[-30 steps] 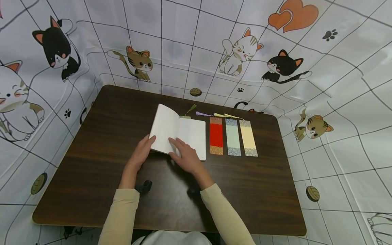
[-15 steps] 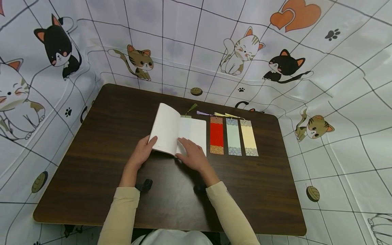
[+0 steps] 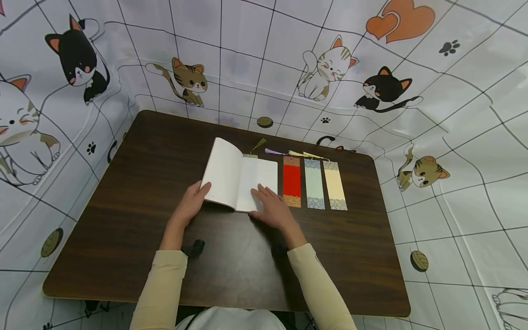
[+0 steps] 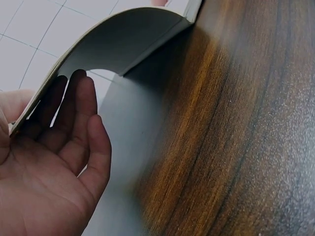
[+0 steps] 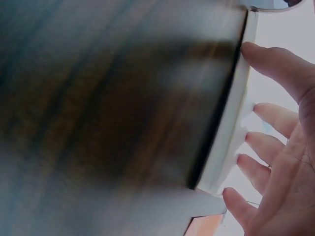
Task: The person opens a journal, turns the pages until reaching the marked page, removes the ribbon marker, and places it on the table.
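Observation:
An open notebook [image 3: 222, 174] with blank white pages lies on the table, its left half lifted and curved. My left hand [image 3: 190, 201] grips that half at the outer lower edge, thumb over the page. Under the dark cover [image 4: 133, 42], the left wrist view shows the fingers [image 4: 87, 98] of this hand. My right hand [image 3: 273, 211] rests on the lower right page with spread fingers; in the right wrist view its thumb is at the edge of the page block [image 5: 234, 113]. A green bookmark [image 3: 250, 156] with a tassel sticks out above the pages, mostly hidden.
To the right of the notebook, a red bookmark [image 3: 291, 181], a pale green bookmark [image 3: 315, 183] and a cream bookmark [image 3: 335, 185] lie side by side, tassels pointing away. The dark wood table [image 3: 136, 183] meets a cat-print curtain [image 3: 239, 59] at the back.
My right hand has slid rightward, from the lifted left page across the fold onto the right page. The left hand keeps its grip, nearly unmoved.

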`<state>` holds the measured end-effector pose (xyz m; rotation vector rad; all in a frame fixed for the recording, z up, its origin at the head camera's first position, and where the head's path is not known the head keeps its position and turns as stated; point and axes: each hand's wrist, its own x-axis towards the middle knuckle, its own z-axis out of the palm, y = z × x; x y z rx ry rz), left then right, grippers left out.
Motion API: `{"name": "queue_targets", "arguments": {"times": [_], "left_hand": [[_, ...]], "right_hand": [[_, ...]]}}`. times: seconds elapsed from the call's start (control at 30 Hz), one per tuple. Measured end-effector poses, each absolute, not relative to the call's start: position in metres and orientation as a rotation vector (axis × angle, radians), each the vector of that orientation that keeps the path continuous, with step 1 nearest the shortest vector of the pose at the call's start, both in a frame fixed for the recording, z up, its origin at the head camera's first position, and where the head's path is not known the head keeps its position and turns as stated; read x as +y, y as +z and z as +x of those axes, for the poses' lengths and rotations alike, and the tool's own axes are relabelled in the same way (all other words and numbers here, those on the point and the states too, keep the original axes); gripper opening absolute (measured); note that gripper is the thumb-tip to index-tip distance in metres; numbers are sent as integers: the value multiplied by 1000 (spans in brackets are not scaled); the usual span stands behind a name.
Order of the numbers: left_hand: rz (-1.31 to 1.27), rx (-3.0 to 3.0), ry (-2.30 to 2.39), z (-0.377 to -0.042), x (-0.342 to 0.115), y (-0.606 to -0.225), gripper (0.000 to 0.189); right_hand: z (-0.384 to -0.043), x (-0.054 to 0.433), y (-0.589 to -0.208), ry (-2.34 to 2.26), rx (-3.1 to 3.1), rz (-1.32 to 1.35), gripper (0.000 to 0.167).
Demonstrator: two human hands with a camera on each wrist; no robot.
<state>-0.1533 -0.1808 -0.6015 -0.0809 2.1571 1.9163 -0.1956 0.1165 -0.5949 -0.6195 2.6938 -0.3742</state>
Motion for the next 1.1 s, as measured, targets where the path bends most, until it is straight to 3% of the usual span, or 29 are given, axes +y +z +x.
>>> {"name": "queue_targets", "arguments": {"times": [0.77, 1.1], "left_hand": [[-101, 2179, 1885, -155, -183, -608, 75], [-92, 2173, 1917, -154, -182, -607, 72]], "right_hand": [[-199, 125, -584, -454, 2663, -730, 55], [-203, 133, -579, -575, 2836, -643, 73]]}}
